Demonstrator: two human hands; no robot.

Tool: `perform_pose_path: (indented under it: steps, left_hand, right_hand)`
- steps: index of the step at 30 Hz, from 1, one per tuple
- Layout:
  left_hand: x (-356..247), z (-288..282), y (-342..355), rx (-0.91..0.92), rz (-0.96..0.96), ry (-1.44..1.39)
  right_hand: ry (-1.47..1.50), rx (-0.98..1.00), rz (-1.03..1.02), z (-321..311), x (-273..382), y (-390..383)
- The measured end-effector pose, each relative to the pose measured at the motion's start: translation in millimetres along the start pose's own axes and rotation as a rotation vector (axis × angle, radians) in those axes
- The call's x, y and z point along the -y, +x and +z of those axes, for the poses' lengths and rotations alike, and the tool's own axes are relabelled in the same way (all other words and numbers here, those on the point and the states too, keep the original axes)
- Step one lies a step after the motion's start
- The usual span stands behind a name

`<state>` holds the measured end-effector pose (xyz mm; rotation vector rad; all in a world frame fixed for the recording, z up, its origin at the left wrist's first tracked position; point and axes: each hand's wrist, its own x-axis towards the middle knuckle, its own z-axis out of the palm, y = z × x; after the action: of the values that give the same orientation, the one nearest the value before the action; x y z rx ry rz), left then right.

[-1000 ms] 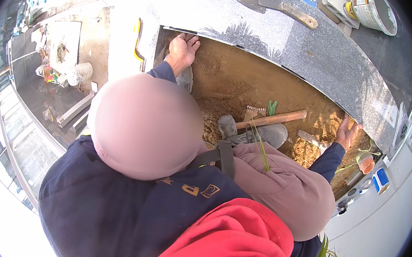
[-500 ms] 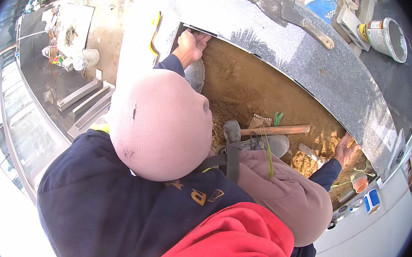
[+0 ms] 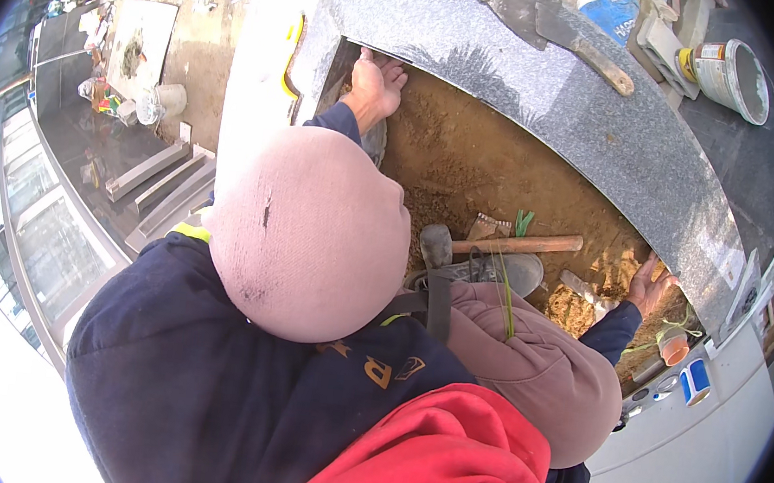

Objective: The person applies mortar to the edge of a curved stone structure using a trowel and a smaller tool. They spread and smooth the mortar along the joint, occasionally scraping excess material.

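One speckled grey slab (image 3: 634, 140) lies above the brown soil (image 3: 476, 143), left hand (image 3: 376, 89) and right hand (image 3: 650, 287) palm-up at its near edge, fingers loosely apart, tip contact unclear; even, level support from both probably serves best.

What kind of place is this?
Probably an outdoor building site. A flat grey metal scraper with a wooden handle lies on a speckled grey stone-looking slab, and a grey-headed mallet with a long brown wooden handle lies nearby.
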<state>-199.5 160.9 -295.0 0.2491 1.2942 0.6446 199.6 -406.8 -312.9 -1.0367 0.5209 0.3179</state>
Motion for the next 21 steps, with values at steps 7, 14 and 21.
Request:
perform_pose_path:
  steps: [7, 14, 21]
  left_hand:
    - [-5, -9, -18, 0.178, 0.026, 0.062]
    - [-6, -20, -16, 0.316, 0.029, 0.195]
    - [-9, -21, -13, 0.295, 0.015, 0.186]
  right_hand:
    - [0.046, -0.035, 0.045, 13, -3, -9]
    - [0.008, 0.015, 0.038, -4, 5, 0]
    - [-0.046, 0.017, 0.011, -3, -1, 3]
